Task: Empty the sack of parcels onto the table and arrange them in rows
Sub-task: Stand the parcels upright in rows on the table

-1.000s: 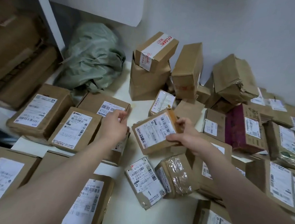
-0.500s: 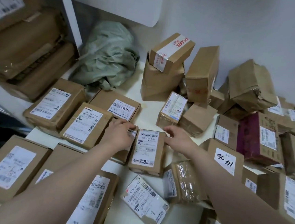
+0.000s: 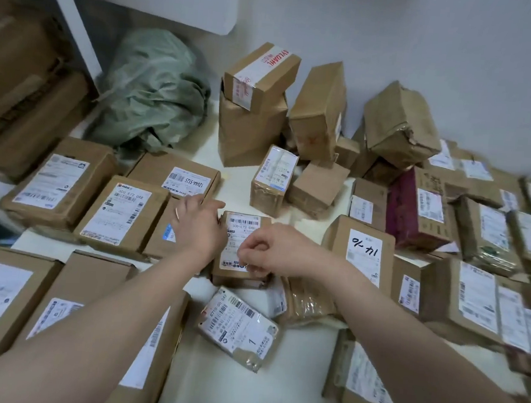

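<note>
Brown cardboard parcels (image 3: 121,214) cover the desk (image 3: 301,368). One green sack (image 3: 151,95), slumped and apparently emptied, lies at the back left corner. Seven parcels sit roughly in two rows along the left edge, while those crowding the back and right edges are too many to count and look unsorted. The left hand (image 3: 199,227) lies flat against a small parcel (image 3: 240,231) mid-desk, and the right hand (image 3: 272,250) pinches its near edge.

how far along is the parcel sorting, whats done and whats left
Done: the green sack lies crumpled at the back, and labelled boxes sit in rows on the left. In hand: the left hand rests beside a small parcel while the right hand grips it, at the row's end. Left: the jumbled pile by the wall and a skewed parcel in front are not yet lined up.
</note>
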Motion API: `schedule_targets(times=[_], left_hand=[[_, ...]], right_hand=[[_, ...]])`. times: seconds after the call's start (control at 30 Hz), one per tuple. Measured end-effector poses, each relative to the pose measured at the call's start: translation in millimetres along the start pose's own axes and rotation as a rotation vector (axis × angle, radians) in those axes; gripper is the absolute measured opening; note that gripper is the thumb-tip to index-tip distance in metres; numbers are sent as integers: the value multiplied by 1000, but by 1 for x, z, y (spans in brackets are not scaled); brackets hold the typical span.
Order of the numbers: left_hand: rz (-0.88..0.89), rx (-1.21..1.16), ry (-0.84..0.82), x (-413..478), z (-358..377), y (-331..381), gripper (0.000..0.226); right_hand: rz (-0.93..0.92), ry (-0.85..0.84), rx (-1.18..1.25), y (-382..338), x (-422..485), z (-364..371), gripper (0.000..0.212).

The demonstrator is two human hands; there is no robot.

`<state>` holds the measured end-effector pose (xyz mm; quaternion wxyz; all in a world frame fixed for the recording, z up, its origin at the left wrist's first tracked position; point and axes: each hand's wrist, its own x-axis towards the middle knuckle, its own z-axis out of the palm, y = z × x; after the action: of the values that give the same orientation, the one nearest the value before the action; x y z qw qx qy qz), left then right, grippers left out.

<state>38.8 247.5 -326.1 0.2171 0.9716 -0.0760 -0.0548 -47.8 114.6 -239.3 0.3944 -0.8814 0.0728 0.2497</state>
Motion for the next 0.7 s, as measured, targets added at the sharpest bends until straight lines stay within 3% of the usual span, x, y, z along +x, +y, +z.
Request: schedule_targets(times=[0.07,0.2,0.27,0.37,0.5,0.63,0.7], left_hand=[[16,9,-4,-14,0,-2,43],[-33,65,-14,-45,-1,-21,56],[-94,101,-45,-64,-1,-37,63],[-172,85,-145,-91,-2,-65,76],[-152,117,-206,-108,-6,-94,92],[-96,106,-260,-113,-8,-107,90],[-60,97,-229,-114,-7,-112,82]], right_hand=[[-7,-78,-187,6,-5,23,36],[20,-267,-437,27,-9,75,111],[55,-292,-501,35,-9,97,127],[166,-204,-482,44,-5,123,127],[362,-68,-129,45,-4,141,113],[441,25,237,39,-2,163,86],[438,43,303,36,-4,169,87]])
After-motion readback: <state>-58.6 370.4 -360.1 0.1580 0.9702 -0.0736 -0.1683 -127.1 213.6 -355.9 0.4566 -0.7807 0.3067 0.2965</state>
